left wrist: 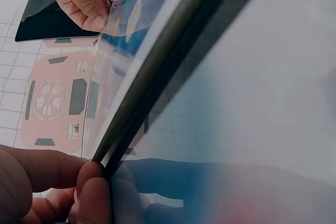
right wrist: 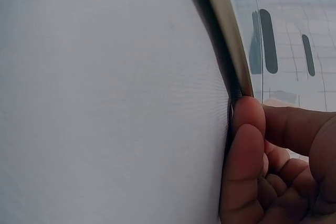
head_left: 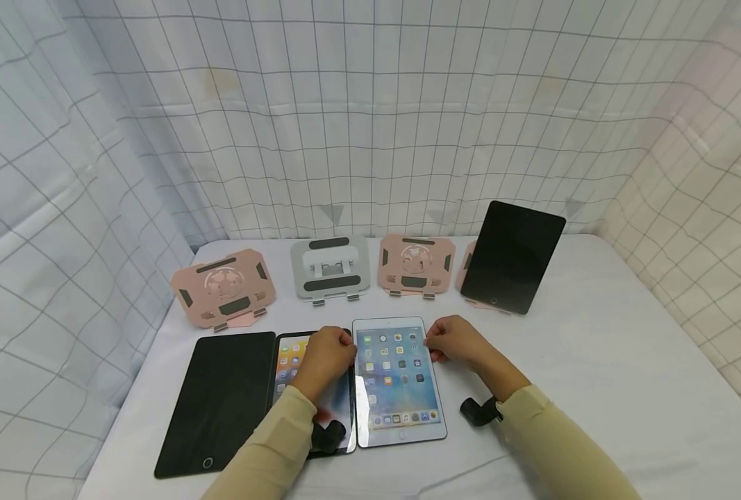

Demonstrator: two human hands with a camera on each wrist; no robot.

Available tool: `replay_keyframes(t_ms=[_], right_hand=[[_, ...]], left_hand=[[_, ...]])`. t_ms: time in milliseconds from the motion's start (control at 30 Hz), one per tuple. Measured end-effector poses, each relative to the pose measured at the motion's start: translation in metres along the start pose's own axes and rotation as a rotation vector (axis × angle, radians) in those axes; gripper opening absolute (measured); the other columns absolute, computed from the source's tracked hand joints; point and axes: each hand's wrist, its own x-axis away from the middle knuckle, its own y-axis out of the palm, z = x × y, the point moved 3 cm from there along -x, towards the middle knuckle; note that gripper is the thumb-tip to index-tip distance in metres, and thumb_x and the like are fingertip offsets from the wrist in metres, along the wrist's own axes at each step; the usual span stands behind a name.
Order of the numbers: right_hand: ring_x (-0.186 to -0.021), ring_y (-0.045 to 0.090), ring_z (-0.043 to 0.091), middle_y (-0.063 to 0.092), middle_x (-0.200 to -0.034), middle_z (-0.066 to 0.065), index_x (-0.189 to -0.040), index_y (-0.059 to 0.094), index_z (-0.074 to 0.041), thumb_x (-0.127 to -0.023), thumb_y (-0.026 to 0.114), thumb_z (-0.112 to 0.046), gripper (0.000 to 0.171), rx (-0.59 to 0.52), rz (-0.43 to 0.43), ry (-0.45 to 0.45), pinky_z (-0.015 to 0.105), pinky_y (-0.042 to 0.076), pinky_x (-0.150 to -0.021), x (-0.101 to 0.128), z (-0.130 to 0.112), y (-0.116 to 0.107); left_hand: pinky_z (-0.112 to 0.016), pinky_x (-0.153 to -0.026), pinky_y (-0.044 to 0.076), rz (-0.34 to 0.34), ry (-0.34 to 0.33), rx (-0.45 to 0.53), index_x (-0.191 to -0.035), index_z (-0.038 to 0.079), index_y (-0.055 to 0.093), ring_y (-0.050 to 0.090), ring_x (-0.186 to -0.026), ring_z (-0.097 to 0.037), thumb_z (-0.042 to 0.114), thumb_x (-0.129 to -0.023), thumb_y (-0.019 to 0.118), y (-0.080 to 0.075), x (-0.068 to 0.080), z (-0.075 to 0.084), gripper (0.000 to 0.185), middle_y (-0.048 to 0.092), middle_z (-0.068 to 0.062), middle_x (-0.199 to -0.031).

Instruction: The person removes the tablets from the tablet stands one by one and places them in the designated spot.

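A white tablet (head_left: 401, 389) with a lit screen of app icons is in front of me in the head view. My left hand (head_left: 325, 357) pinches its left edge near the top corner. On the other side, my right hand (head_left: 460, 340) pinches the right edge between thumb and fingers. In the left wrist view the tablet's glass mirrors a pink stand (left wrist: 50, 103) beyond it. Under my left wrist lies a second tablet (head_left: 287, 357) with an orange and blue screen, partly hidden. Left of that is a large black tablet (head_left: 220, 403) with its screen dark.
Along the back of the white table (head_left: 626, 347) stand a pink stand (head_left: 223, 288) at left, a grey stand (head_left: 298, 264) and another pink stand (head_left: 417, 264). At the back right a dark tablet (head_left: 514, 257) leans on a pink stand (head_left: 467, 264). Grid-patterned curtains surround the table.
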Motion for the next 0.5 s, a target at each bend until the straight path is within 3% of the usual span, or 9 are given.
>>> replay_keyframes(t_ms=[500], right_hand=[[-0.063,0.058,0.016,0.063,-0.074,0.008,-0.089,0.065,-0.003,-0.094,0.065,-0.007,0.007,0.029,-0.003,-0.009,0.025,0.048,-0.056,-0.0009,0.0000,-0.0006]], left_hand=[[-0.029,-0.053,0.044,0.051,0.037,-0.019,-0.070,0.006,0.063,0.054,-0.064,-0.020,0.003,-0.084,0.065,0.0027,-0.0005,0.0029,0.014,0.059,-0.003,-0.066]])
